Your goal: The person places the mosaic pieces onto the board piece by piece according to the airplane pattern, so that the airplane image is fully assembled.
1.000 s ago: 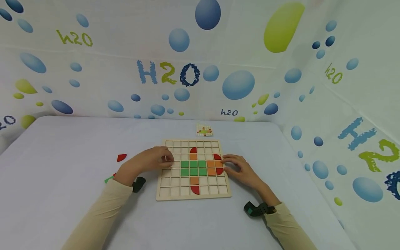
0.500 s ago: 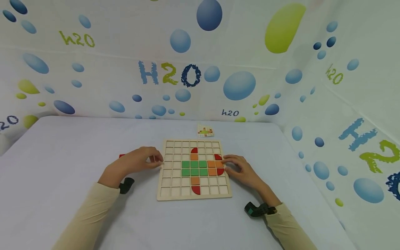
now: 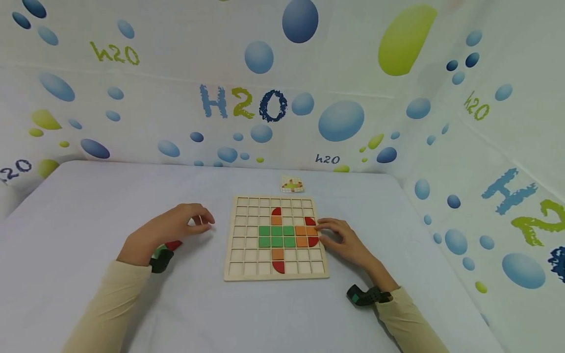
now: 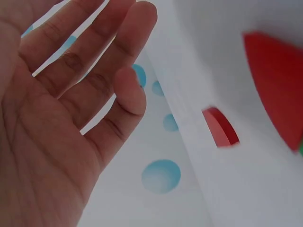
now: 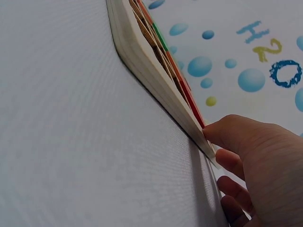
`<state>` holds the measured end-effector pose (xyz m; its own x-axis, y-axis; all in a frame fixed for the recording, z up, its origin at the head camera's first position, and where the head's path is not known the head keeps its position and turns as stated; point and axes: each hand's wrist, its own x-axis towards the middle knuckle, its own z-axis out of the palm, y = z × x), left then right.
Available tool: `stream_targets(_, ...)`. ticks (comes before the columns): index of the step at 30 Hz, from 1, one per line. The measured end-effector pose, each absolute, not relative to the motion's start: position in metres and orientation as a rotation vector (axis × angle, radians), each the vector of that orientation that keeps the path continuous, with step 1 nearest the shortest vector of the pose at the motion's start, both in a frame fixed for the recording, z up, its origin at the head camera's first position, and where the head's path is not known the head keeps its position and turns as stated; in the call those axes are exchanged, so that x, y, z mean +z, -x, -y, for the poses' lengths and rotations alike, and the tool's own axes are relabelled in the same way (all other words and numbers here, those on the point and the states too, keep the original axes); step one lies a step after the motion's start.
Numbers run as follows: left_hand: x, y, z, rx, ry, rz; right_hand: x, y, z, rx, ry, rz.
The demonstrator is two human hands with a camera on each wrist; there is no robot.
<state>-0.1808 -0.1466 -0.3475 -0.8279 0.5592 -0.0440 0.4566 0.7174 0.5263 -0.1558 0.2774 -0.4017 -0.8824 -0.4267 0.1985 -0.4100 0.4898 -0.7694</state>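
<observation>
A wooden grid board (image 3: pixel 250 268) lies mid-table with green square tiles (image 3: pixel 276 236), orange square tiles (image 3: pixel 277 254) and red quarter-round tiles (image 3: pixel 278 266) in its cells. My left hand (image 3: pixel 169 226) hovers left of the board, fingers loosely bent, holding nothing. Below its wrist lie a red tile (image 3: pixel 173 245) and a green tile (image 3: pixel 159 251), partly hidden. The left wrist view shows two red tiles, one a quarter-round (image 4: pixel 221 127), beside the bare palm. My right hand (image 3: pixel 348 244) rests at the board's right edge, thumb and forefinger apart; the thumb tip touches the rim (image 5: pixel 163 90).
Behind the board lies a small pattern card (image 3: pixel 292 184) showing coloured shapes on a grid. A white cloth (image 3: pixel 273 318) covers the table. A printed curtain (image 3: pixel 176 63) with blue and green spots rises behind and on the right.
My left hand has moved left, from over the board's left side to the tabletop beside it. My right hand stays at the right edge. Tiles on the board look unchanged.
</observation>
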Motion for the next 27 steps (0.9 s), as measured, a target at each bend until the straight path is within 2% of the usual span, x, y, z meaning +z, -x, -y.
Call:
stream_targets(12,-0.351,0.169,0.181,0.784,-0.738,-2.74,-0.405,0.157,-0.275,-1.377,0.817,-2.702)
stream_targets(20,-0.35,0.168,0.197,0.843,-0.733,-2.758,-0.432,0.173,-0.285,-1.388,0.805,-2.724)
stream_targets(27,-0.348,0.168,0.206,0.933,-0.749,-2.686,-0.44,0.177,-0.292,-1.394,0.824,-2.712)
